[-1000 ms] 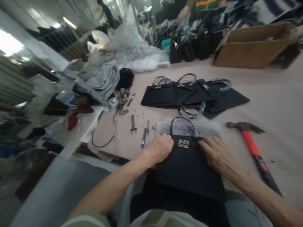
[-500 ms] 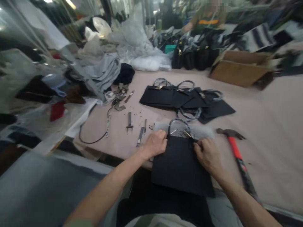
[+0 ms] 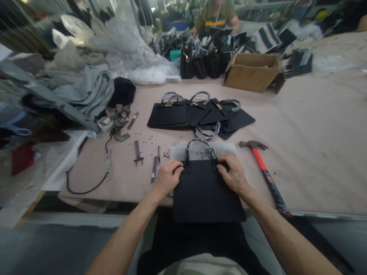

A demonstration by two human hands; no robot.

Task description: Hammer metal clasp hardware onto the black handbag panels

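A flat black handbag panel point(image 3: 208, 194) lies at the table's front edge, its lower part jutting over my lap. Its wrapped loop handle point(image 3: 200, 140) points away from me. My left hand point(image 3: 169, 175) pinches the panel's upper left edge, beside the handle's left end. At the upper right corner my right hand point(image 3: 233, 173) grips the panel, its fingers close to the handle's metal fitting point(image 3: 213, 154). Beneath the panel's top sits a pale, scuffed slab point(image 3: 179, 152), partly covered.
Right of the panel lies a claw hammer point(image 3: 262, 164). Several black handled panels point(image 3: 169, 114) are piled behind. Small tools, including a fork-like punch point(image 3: 138, 152), lie to the left. A cardboard box point(image 3: 250, 76) and black bags point(image 3: 200, 65) stand farther back, near another person point(image 3: 218, 17).
My view has swung to the right, so everything sits further left. The handle stands straighter above the panel, with its fittings now upright at both ends. Both hands stay on the panel.
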